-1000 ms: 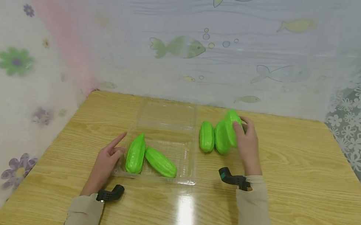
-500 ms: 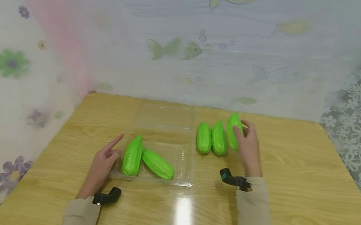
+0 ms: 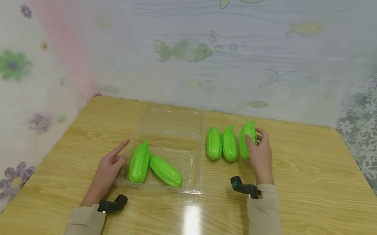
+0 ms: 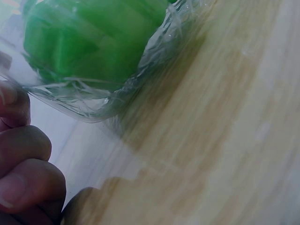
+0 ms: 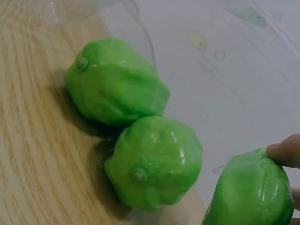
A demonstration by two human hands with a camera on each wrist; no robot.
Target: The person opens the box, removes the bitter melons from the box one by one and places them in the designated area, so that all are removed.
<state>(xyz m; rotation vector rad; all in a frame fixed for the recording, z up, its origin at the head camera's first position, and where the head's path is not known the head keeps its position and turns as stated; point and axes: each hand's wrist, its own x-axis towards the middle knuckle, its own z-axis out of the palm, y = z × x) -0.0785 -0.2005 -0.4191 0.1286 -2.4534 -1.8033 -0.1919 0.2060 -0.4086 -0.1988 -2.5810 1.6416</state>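
A clear plastic clamshell box (image 3: 191, 190) lies with its lid back on the table, two green ridged gourds inside. One box gourd (image 3: 139, 162) points away from me; the other gourd (image 3: 166, 171) lies slanted. My left hand (image 3: 108, 168) holds the box's left edge, index finger stretched out and the other fingers curled in the left wrist view. To the right of the box, my right hand (image 3: 259, 150) grips a gourd (image 3: 248, 140) between thumb and fingers. Beside it two more gourds, a left one (image 3: 214, 143) and a right one (image 5: 154, 161), lie side by side.
A wooden table (image 3: 313, 186) carries everything. Its far edge meets a hanging sheet (image 3: 178, 85) printed with fish. Flowered sheets stand at the left and right. A black wrist camera (image 3: 245, 187) sits on the right wrist, another camera (image 3: 113, 203) on the left.
My right hand has drawn its gourd rightward, away from the two beside it, and slightly toward me. The left hand stays at the box's edge.
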